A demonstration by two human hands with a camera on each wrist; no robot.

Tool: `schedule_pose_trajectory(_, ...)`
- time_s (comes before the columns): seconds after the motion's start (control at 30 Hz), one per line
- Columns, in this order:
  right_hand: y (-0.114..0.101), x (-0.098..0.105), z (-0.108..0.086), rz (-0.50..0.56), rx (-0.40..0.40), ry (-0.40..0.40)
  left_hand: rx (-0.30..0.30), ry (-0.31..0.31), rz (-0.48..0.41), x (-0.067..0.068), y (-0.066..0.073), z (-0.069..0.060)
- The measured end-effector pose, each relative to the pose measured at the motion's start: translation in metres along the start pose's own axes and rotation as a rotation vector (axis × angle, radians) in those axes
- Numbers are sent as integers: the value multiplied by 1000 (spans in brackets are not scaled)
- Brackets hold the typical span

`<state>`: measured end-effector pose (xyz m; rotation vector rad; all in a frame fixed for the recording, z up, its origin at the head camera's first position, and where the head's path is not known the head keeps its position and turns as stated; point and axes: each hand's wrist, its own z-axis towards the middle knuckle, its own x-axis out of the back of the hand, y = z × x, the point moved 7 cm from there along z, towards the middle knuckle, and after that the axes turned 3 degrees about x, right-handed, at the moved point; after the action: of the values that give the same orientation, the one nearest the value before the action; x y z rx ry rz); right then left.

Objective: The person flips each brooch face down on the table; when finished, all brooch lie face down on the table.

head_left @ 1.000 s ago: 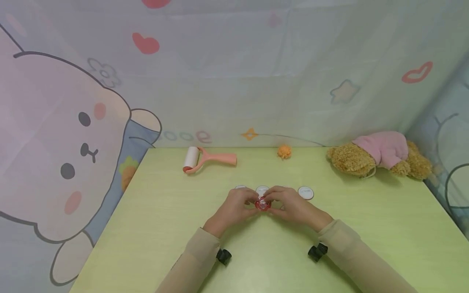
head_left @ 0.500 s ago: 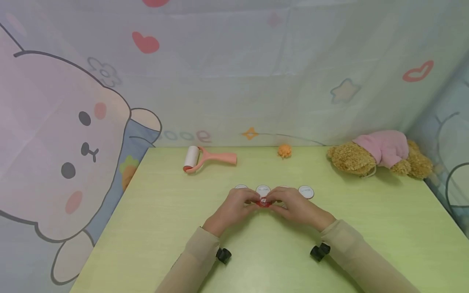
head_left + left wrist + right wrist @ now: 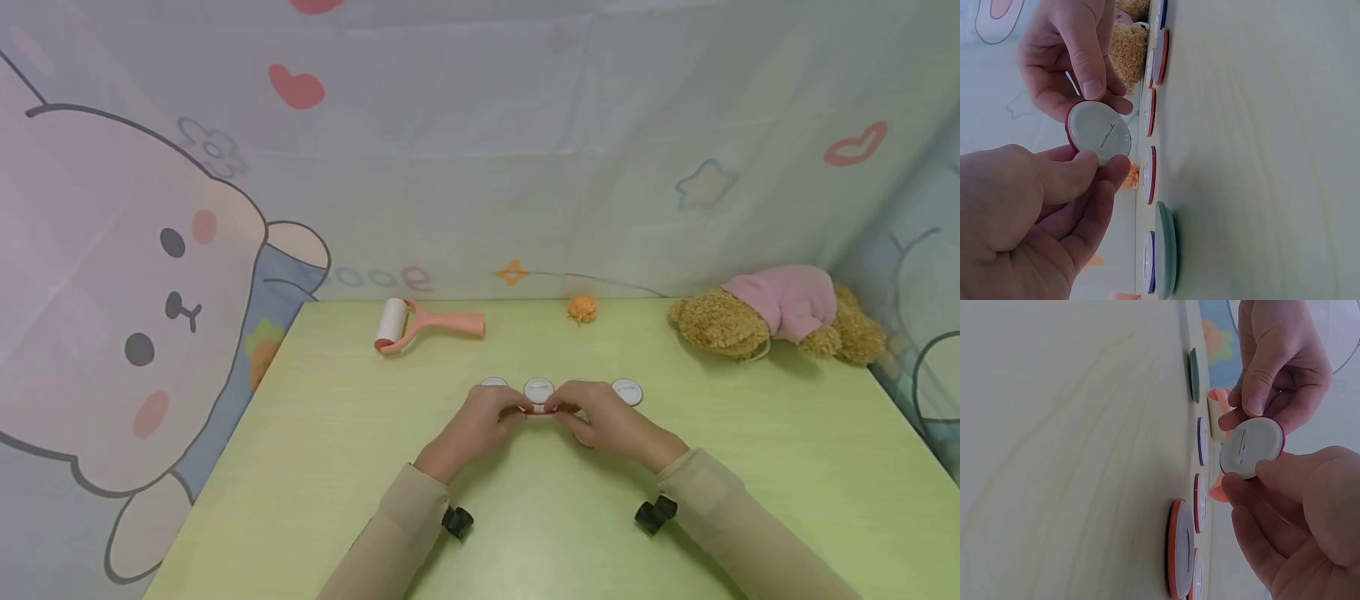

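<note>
A red-rimmed pin badge (image 3: 538, 409) is held between both hands above the table. Its white back (image 3: 1099, 131), with a metal pin across it, faces the wrist cameras. My left hand (image 3: 483, 425) pinches one side between thumb and fingers; my right hand (image 3: 600, 421) pinches the opposite side. In the head view the badge shows almost edge-on, its printed front hidden. Further badges lie pin side up, among them a white-backed badge (image 3: 538, 390) just beyond the hands and another badge (image 3: 626, 392) to the right. Near the right hand lies an orange-rimmed badge (image 3: 1180, 550).
A green-edged disc (image 3: 1166, 250) and a blue-rimmed badge (image 3: 1149, 262) lie on the left side. Along the table's back are a pink-handled lint roller (image 3: 431, 323), a small orange fuzzy ball (image 3: 582, 309) and a teddy bear (image 3: 780, 317) in pink. A printed curtain (image 3: 480, 167) hangs behind.
The badge has been tilted between the fingers: its red printed front showed in the head view a second ago, and now only a thin edge does. The hands have barely shifted.
</note>
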<state>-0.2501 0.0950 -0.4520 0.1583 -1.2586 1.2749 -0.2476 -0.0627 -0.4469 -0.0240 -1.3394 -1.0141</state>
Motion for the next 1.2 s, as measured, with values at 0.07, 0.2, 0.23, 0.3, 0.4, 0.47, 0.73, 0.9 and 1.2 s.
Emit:
schedule_pose_trajectory(0.07,1,0,0,-4,-9,-1,7,-1,-13,0,0,0)
schedule_pose_trajectory(0.2,2,0,-1,-19,-12,2,17,-7,-41,1,0,0)
schedule_pose_trajectory(0.23,2,-1,-1,-21,-10,3,20,-9,-47,1,0,0)
schedule_pose_trajectory(0.3,3,-1,-1,-17,-13,-1,28,-14,-55,0,-1,-1)
schedule_pose_trajectory(0.4,3,-1,-1,-1,-31,-11,34,-17,-65,0,-1,-1)
schedule_pose_trajectory(0.47,3,-1,-1,6,-39,-18,35,-16,-71,1,-1,-1)
schedule_pose_trajectory(0.73,2,-2,-1,28,-67,-26,54,-26,-76,-1,-1,0)
schedule_pose_trajectory(0.9,3,-2,-1,40,-87,-25,75,-39,-96,-1,-2,-1)
schedule_pose_trajectory(1.2,1,1,-1,37,-71,29,90,-74,-176,-3,-2,-1)
